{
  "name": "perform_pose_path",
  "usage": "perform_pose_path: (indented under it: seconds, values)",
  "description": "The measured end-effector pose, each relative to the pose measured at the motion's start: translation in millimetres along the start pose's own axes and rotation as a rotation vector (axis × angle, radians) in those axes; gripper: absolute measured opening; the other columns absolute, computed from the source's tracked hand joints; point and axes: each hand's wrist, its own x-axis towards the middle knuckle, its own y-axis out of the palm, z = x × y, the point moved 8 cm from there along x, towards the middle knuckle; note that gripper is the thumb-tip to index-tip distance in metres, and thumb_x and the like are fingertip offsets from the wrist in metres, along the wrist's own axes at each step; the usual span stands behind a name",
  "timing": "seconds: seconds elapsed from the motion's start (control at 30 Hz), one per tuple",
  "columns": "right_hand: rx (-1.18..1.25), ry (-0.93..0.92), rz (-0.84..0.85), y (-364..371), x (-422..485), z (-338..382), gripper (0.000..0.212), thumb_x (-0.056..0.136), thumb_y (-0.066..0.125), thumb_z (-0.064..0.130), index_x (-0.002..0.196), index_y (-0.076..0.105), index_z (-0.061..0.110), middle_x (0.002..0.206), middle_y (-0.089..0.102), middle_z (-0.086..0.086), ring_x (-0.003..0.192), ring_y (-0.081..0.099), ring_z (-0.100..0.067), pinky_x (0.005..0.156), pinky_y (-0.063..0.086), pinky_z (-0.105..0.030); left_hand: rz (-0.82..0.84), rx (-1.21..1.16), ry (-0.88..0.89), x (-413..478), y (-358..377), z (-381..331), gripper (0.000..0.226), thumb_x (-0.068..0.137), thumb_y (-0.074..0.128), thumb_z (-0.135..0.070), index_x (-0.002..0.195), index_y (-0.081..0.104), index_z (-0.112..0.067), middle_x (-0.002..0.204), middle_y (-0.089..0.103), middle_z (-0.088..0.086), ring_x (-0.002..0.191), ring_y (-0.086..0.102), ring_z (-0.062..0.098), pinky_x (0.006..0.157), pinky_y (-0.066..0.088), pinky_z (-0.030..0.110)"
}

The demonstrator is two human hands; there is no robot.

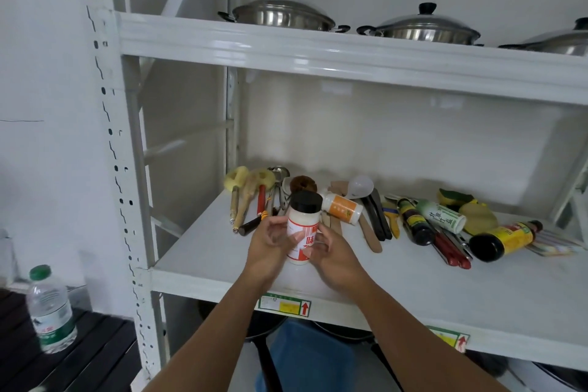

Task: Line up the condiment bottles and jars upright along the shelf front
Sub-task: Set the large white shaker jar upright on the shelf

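On the middle shelf (222, 251) of a white metal rack, near the front edge toward the left: white jar (300, 229) with black cap, red-and-white label, standing upright. Both hands on it. Left hand (270, 243) wraps the jar's left side, fingers curled round the body. Right hand (331, 251) cups the right side, thumb across the label. Cannot tell whether the jar's base touches the shelf or sits just above it; base partly hidden by the hands.

Behind the jar, farther back: small white bottle with orange label (342, 208), lying on its side. To the right, all lying down: dark sauce bottle (415, 221), neck pointing away; green-and-white canister (442, 216) just beside it; larger dark bottle with yellow label (506, 240), base toward the camera.

Other items at the shelf back: sponge brushes with handles (241, 197), wooden spatulas, white plastic scoop (361, 186), black tongs, red-handled tool (451, 250), yellow-green sponges (467, 210).

Upper shelf: steel pots with lids (283, 14). Lower left, off the rack: plastic water bottle (51, 309), green cap, upright on a dark slatted surface.
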Motion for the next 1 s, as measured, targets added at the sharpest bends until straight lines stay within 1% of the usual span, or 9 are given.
perform_pose_path:
  seconds: [0.07, 0.1, 0.2, 0.3, 0.43, 0.6, 0.7, 0.77, 1.0]
  values:
    - [-0.019, -0.005, -0.053, -1, 4, -7, 0.050, 0.098, 0.071, 0.013, 0.140, 0.055, 0.037, 0.125, 0.070, 0.013, 0.114, 0.066, -0.005, 0.103, 0.055, -0.030, -0.096, 0.054, 0.038, 0, -7, 2, 0.046, 0.079, 0.087, -0.032, 0.118, 0.065, -0.021, 0.115, 0.075, -0.003, 0.108, 0.071, 0.014, 0.096, 0.059, 0.043]
    - [-0.030, -0.006, -0.080, -1, 5, -11, 0.051, 0.098, 0.071, 0.012, 0.143, 0.057, 0.032, 0.123, 0.071, 0.013, 0.113, 0.067, -0.005, 0.103, 0.056, -0.031, -0.115, 0.071, 0.053, 1, -9, 2, 0.042, 0.082, 0.085, -0.031, 0.118, 0.066, -0.021, 0.114, 0.074, -0.003, 0.109, 0.070, 0.015, 0.096, 0.059, 0.043]
    - [-0.062, -0.023, -0.150, -4, 2, -17, 0.049, 0.097, 0.071, 0.013, 0.143, 0.059, 0.024, 0.115, 0.071, 0.017, 0.107, 0.067, 0.001, 0.093, 0.052, -0.016, -0.105, 0.153, 0.063, 4, -8, 5, 0.039, 0.087, 0.081, -0.027, 0.122, 0.065, -0.024, 0.116, 0.073, -0.006, 0.110, 0.069, 0.011, 0.098, 0.058, 0.039]
    - [-0.057, -0.054, -0.174, -5, 3, -21, 0.047, 0.098, 0.072, 0.018, 0.142, 0.060, 0.025, 0.116, 0.071, 0.014, 0.106, 0.067, 0.000, 0.095, 0.053, -0.022, -0.084, 0.199, 0.075, 5, -6, 4, 0.042, 0.088, 0.079, -0.024, 0.126, 0.063, -0.024, 0.118, 0.072, -0.009, 0.109, 0.068, 0.007, 0.095, 0.059, 0.032]
    - [-0.038, -0.071, -0.176, -7, 2, -22, 0.043, 0.097, 0.074, 0.022, 0.137, 0.062, 0.026, 0.113, 0.072, 0.013, 0.104, 0.067, -0.001, 0.094, 0.055, -0.025, -0.049, 0.279, 0.067, 5, 2, 6, 0.056, 0.079, 0.087, -0.016, 0.128, 0.059, -0.020, 0.116, 0.071, -0.008, 0.108, 0.067, 0.006, 0.083, 0.056, 0.016]
    - [-0.046, -0.051, -0.193, -11, 2, -28, 0.040, 0.094, 0.078, 0.018, 0.132, 0.066, 0.023, 0.107, 0.074, 0.009, 0.098, 0.068, -0.005, 0.091, 0.056, -0.027, -0.044, 0.369, 0.060, 4, 6, 11, 0.072, 0.063, 0.098, -0.022, 0.123, 0.059, -0.015, 0.113, 0.072, -0.004, 0.104, 0.069, 0.008, 0.090, 0.058, 0.023]
    - [-0.009, -0.034, -0.212, -13, 0, -30, 0.035, 0.092, 0.080, 0.018, 0.124, 0.068, 0.022, 0.102, 0.073, 0.010, 0.094, 0.068, -0.005, 0.085, 0.053, -0.021, -0.025, 0.377, 0.047, 5, 5, 13, 0.071, 0.064, 0.098, -0.020, 0.124, 0.059, -0.015, 0.115, 0.073, -0.004, 0.106, 0.070, 0.009, 0.094, 0.059, 0.029]
    - [0.008, -0.025, -0.226, -15, -2, -30, 0.031, 0.092, 0.080, 0.020, 0.121, 0.069, 0.022, 0.102, 0.073, 0.008, 0.094, 0.068, -0.006, 0.083, 0.053, -0.019, -0.010, 0.374, 0.043, 4, 4, 12, 0.069, 0.067, 0.095, -0.014, 0.126, 0.060, -0.014, 0.117, 0.073, -0.003, 0.107, 0.070, 0.008, 0.095, 0.058, 0.028]
    - [0.026, -0.035, -0.248, -16, -5, -29, 0.031, 0.092, 0.080, 0.030, 0.119, 0.071, 0.021, 0.102, 0.074, 0.006, 0.095, 0.069, -0.009, 0.084, 0.054, -0.024, 0.025, 0.390, 0.057, 2, 6, 9, 0.067, 0.072, 0.092, -0.015, 0.131, 0.061, -0.016, 0.120, 0.072, -0.007, 0.107, 0.069, 0.003, 0.097, 0.055, 0.025]
